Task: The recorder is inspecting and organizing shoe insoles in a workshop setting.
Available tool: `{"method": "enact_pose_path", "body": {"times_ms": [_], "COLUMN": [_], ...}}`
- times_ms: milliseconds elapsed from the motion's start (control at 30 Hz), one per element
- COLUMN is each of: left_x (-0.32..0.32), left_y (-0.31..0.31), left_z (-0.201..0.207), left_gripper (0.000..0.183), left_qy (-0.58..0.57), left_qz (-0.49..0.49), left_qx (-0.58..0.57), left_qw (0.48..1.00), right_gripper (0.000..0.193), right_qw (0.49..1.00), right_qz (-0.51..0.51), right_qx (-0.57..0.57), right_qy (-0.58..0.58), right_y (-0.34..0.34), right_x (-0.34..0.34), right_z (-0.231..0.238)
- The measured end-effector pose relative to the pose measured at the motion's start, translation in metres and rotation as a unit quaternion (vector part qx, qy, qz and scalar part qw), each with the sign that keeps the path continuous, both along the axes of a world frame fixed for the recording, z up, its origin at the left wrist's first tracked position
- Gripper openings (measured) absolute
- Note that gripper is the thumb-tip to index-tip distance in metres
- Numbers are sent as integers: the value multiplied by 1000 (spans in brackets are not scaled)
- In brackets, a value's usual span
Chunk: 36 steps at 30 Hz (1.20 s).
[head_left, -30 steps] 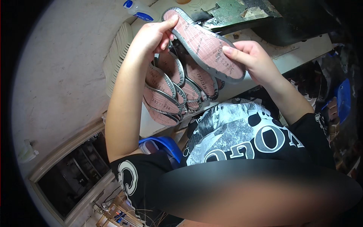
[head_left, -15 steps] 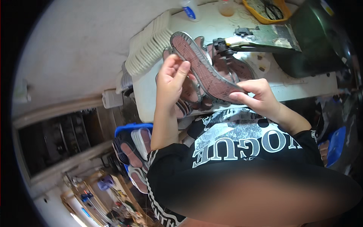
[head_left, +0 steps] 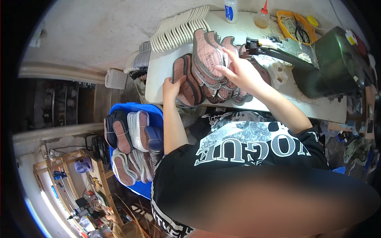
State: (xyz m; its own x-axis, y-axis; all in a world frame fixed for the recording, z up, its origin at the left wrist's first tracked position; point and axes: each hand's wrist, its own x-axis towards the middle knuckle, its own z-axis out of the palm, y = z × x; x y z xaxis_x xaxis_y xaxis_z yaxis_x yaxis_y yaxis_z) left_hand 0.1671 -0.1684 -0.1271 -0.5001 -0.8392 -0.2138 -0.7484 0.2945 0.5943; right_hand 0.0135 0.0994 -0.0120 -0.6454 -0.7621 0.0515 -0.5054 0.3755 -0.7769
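Pinkish-brown shoe soles with grey ridged edges lie in overlapping stacks on the white table. My left hand [head_left: 173, 88] is closed on the near left edge of a dark-rimmed shoe sole [head_left: 185, 79], its thumb over the edge; its other fingers are partly hidden. My right hand [head_left: 246, 73] reaches over the middle stack with thumb and index finger spread apart. Its thumb tip meets the right side of the top sole [head_left: 207, 55], and nothing is gripped between these fingers. More soles [head_left: 262, 73] lie to the right, partly covered by my right hand and the machine arm.
A dark green machine [head_left: 337, 63] extends its arm [head_left: 278, 51] over the table's right side. White strips [head_left: 178, 29] stand in a row at the back left. A bottle [head_left: 231, 12], a glue bottle [head_left: 262, 18] and a yellow basket [head_left: 293, 25] stand behind. A blue bin [head_left: 158, 113] holds bundled soles.
Both hands held one sole raised above the pile; now it is down among the stacks. My left hand has lowered to the left stack, and my right hand has opened. The view has shifted.
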Motion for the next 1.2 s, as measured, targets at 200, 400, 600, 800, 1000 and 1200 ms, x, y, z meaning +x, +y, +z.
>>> {"method": "enact_pose_path", "body": {"times_ms": [200, 400, 600, 800, 1000, 1200], "left_x": [13, 0, -46, -96, -99, -113], "left_y": [-22, -3, 124, 171, 181, 187], "left_z": [15, 116, 180, 168, 177, 176], "left_gripper": [67, 31, 31, 24, 22, 22], "left_qy": [137, 446, 464, 364, 385, 381], "left_qz": [22, 6, -263, -343, -348, -337], "left_qx": [-7, 190, 354, 586, 534, 525], "left_qw": [990, 874, 769, 638, 668, 683], "right_gripper": [54, 20, 20, 20, 23, 23], "right_qw": [995, 974, 924, 870, 844, 792], "right_qz": [100, 172, 177, 106, 198, 185], "right_qx": [-16, 44, -170, -325, -340, -369], "right_qy": [-1, -142, -294, -357, -365, -449], "right_y": [72, 130, 97, 63, 83, 82], "right_x": [-9, -7, -8, -20, -24, -32], "right_z": [44, 101, 65, -4, 27, 22]}}
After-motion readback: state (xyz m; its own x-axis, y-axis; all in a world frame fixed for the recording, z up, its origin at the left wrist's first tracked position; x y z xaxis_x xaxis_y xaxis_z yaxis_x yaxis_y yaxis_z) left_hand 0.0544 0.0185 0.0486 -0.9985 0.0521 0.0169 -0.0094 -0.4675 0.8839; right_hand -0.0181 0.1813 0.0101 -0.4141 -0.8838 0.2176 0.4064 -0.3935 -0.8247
